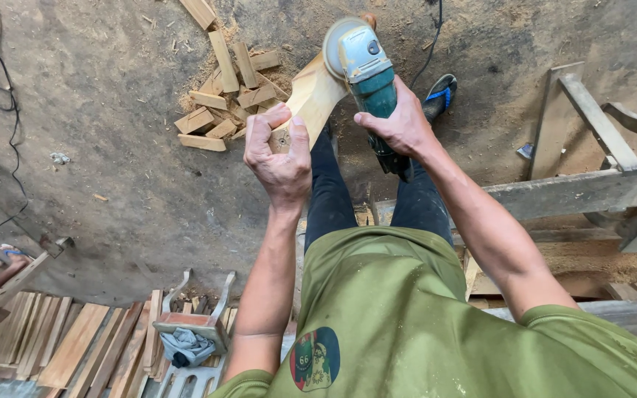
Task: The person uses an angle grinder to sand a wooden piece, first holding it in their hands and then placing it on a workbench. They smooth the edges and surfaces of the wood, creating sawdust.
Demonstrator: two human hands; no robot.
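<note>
My left hand [280, 158]: grip clamped on near end of wood piece [311, 99], angled over the floor [112, 110]. My right hand [399, 121]: grip closed round teal grinder [366, 70], disc against wood. Beyond: offcuts [223, 103].

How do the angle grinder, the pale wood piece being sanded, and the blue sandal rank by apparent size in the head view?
1. Pale wood piece, held by the left hand.
2. Angle grinder, gripped by the right hand; it looks close to the wood in size, so this order is unsure.
3. Blue sandal, partly hidden.
</note>
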